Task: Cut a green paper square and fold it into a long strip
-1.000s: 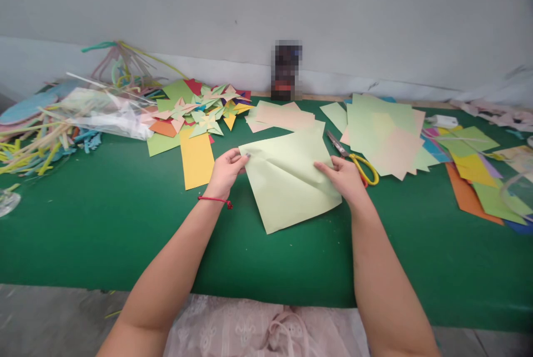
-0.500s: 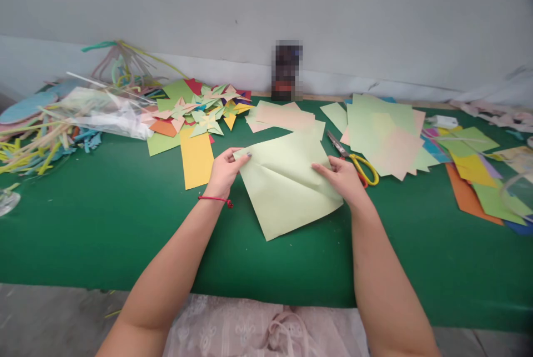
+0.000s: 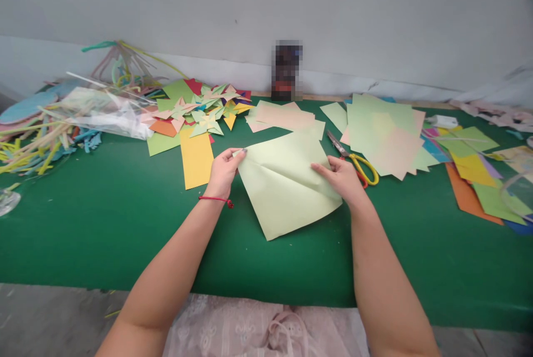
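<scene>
Desk point(image 3: 145, 257): green surface.
Left side: coloured strips point(image 3: 45, 135) heaped beside clear plastic bag point(image 3: 114, 111).
Wall point(image 3: 200, 1): grey, behind dark pixelated object point(image 3: 287, 71), possibly a phone.
Right side: small white block point(image 3: 442, 121).

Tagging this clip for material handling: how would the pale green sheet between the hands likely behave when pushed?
Likely light: the left hand and right hand only pinch the pale green sheet near its edges. Probably bendy but not limp: it buckles across its middle yet is otherwise spread out. Being thin, it may crumple if pushed edgewise.
</scene>
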Demonstrator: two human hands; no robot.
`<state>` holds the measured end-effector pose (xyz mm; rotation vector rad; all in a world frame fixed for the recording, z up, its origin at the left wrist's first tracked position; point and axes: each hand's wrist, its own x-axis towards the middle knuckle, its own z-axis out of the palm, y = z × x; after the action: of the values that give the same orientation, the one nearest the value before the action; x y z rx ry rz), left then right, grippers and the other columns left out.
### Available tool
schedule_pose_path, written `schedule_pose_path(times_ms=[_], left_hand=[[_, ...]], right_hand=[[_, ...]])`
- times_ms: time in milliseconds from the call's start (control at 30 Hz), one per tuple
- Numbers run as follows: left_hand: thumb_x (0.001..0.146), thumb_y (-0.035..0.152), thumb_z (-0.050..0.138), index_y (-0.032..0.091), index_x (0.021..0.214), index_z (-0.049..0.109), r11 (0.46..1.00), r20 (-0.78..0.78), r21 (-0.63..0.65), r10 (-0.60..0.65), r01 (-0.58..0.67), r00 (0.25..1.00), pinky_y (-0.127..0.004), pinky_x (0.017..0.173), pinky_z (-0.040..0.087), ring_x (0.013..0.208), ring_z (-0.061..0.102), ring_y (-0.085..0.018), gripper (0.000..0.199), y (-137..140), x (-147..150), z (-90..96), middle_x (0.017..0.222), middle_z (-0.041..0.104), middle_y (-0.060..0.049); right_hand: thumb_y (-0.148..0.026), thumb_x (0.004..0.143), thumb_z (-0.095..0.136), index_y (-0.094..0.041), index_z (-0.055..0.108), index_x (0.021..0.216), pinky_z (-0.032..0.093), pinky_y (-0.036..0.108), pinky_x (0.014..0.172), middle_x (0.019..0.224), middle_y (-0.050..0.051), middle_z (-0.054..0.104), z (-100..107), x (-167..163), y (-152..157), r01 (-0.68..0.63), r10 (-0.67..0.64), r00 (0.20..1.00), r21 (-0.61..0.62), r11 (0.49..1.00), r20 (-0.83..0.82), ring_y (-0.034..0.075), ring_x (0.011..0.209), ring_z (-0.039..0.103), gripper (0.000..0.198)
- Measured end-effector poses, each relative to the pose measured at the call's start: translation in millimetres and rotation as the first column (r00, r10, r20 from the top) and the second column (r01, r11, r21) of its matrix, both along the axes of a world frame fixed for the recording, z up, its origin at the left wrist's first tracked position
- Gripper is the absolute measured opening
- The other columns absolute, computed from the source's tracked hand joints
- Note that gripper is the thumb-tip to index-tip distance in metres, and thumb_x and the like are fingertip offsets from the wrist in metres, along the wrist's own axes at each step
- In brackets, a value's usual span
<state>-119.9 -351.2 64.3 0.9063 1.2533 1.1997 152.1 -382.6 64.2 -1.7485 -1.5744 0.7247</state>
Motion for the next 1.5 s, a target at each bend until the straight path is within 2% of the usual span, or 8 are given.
schedule_pose_path(times_ms=[367, 700, 800, 933, 1100, 1300, 1500], left_hand=[[0.066, 0.040, 0.072, 0.016, 0.080, 0.064, 0.999, 0.044, -0.027, 0.024, -0.023, 0.999, -0.019, 0.054, 0.045, 0.058, 0.054, -0.009, 0.028, 0.2, 1.1, 0.9, 0.068, 0.060, 0.001], [0.076, 0.038, 0.063, 0.019, 0.104, 0.061, 0.998, 0.108, -0.054, -0.035, 0.041, 0.993, -0.021, 0.061, 0.050, 0.069, 0.062, -0.011, 0.034, 1.1, 1.3, -1.1, 0.090, 0.067, -0.004], [0.074, 0.041, 0.066, 0.018, 0.104, 0.061, 0.993, 0.110, -0.060, -0.097, 0.104, 0.989, -0.023, 0.065, 0.051, 0.075, 0.065, -0.014, 0.038, -0.6, 2.5, 0.0, 0.094, 0.068, -0.006], [0.065, 0.035, 0.075, 0.014, 0.099, 0.063, 0.974, 0.110, -0.054, -0.214, 0.220, 0.971, -0.031, 0.076, 0.052, 0.087, 0.065, -0.020, 0.042, -3.0, 4.9, -1.9, 0.102, 0.068, -0.010], [0.062, 0.030, 0.078, 0.015, 0.103, 0.062, 0.959, 0.091, -0.004, -0.282, 0.284, 0.955, -0.036, 0.087, 0.049, 0.100, 0.062, -0.024, 0.047, -2.8, 2.8, -4.6, 0.111, 0.066, -0.011], [0.060, 0.024, 0.079, 0.014, 0.104, 0.064, 0.907, 0.098, 0.021, -0.421, 0.421, 0.902, -0.037, 0.090, 0.048, 0.101, 0.062, -0.025, 0.048, -4.2, -0.2, 3.1, 0.109, 0.067, -0.011], [0.060, 0.025, 0.079, 0.014, 0.106, 0.064, 0.889, 0.122, -0.009, -0.453, 0.457, 0.883, -0.039, 0.090, 0.048, 0.100, 0.062, -0.025, 0.050, -5.6, -0.6, 6.2, 0.109, 0.067, -0.012]], right_hand=[[-0.050, 0.074, 0.061, -0.021, 0.020, 0.060, 0.016, 0.025, 0.047, 0.058, -0.007, 0.018, -1.2, 0.7, 1.0, 0.017, -0.017, 1.000, 0.017, 1.000, -0.001, 0.008, 0.051, 0.019, 0.052], [-0.050, 0.074, 0.060, -0.022, 0.019, 0.060, 0.015, 0.024, 0.046, 0.057, -0.007, 0.017, -0.9, 0.9, 0.9, 0.034, -0.033, 0.999, 0.031, 0.999, -0.011, 0.007, 0.051, 0.018, 0.052], [-0.050, 0.073, 0.061, -0.022, 0.019, 0.059, 0.015, 0.024, 0.046, 0.057, -0.007, 0.017, -1.4, 1.0, 1.2, 0.040, -0.040, 0.999, 0.042, 0.998, -0.009, 0.007, 0.050, 0.019, 0.052], [-0.050, 0.073, 0.061, -0.022, 0.021, 0.059, 0.016, 0.024, 0.046, 0.056, -0.007, 0.018, -3.1, 1.8, 1.7, 0.048, -0.048, 0.999, 0.048, 0.998, -0.006, 0.007, 0.050, 0.020, 0.051], [-0.050, 0.073, 0.061, -0.022, 0.019, 0.059, 0.016, 0.024, 0.046, 0.055, -0.007, 0.017, -6.4, 4.3, 3.6, 0.071, -0.072, 0.997, 0.074, 0.995, -0.001, 0.008, 0.050, 0.018, 0.053], [-0.050, 0.075, 0.059, -0.021, 0.020, 0.058, 0.017, 0.025, 0.047, 0.055, -0.007, 0.016, -10.4, 7.3, 5.9, 0.139, -0.141, 0.990, 0.128, 0.982, 0.011, 0.008, 0.050, 0.017, 0.051], [-0.050, 0.076, 0.058, -0.021, 0.021, 0.057, 0.018, 0.025, 0.048, 0.054, -0.007, 0.016, -11.3, 8.1, 6.0, 0.147, -0.153, 0.988, 0.147, 0.978, 0.029, 0.008, 0.050, 0.018, 0.051]])
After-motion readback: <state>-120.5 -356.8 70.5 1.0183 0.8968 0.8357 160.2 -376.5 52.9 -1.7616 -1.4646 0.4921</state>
